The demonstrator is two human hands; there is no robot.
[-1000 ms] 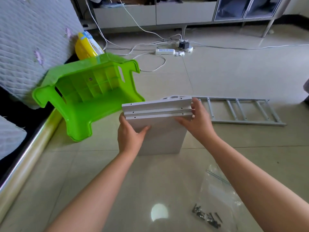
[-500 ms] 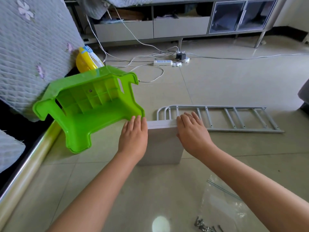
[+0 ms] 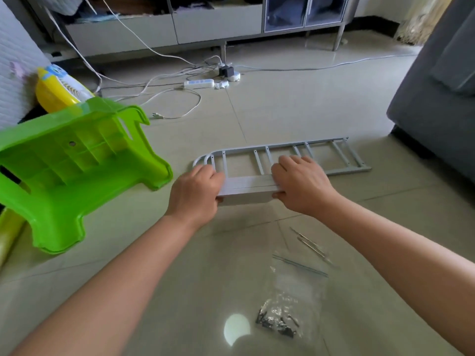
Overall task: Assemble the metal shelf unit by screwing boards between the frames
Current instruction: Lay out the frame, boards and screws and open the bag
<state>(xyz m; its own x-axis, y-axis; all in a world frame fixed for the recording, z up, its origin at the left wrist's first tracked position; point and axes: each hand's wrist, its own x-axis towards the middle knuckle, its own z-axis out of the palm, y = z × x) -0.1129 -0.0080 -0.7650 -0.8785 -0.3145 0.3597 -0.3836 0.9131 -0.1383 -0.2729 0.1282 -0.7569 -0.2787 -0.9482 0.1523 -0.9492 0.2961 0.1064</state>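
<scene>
On the floor just in front of the metal frame [image 3: 282, 155], your left hand [image 3: 195, 194] and right hand [image 3: 302, 185] grip the ends of the stacked white boards [image 3: 248, 187] — thumbs under, fingers over — likely to keep them together.

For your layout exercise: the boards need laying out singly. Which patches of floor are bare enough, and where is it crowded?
Bare tile lies beyond the metal frame toward the power strip, and right of the screw bag before the grey sofa. It is crowded around the green stool and where both hands, left hand and right hand, grip the stacked boards.
</scene>
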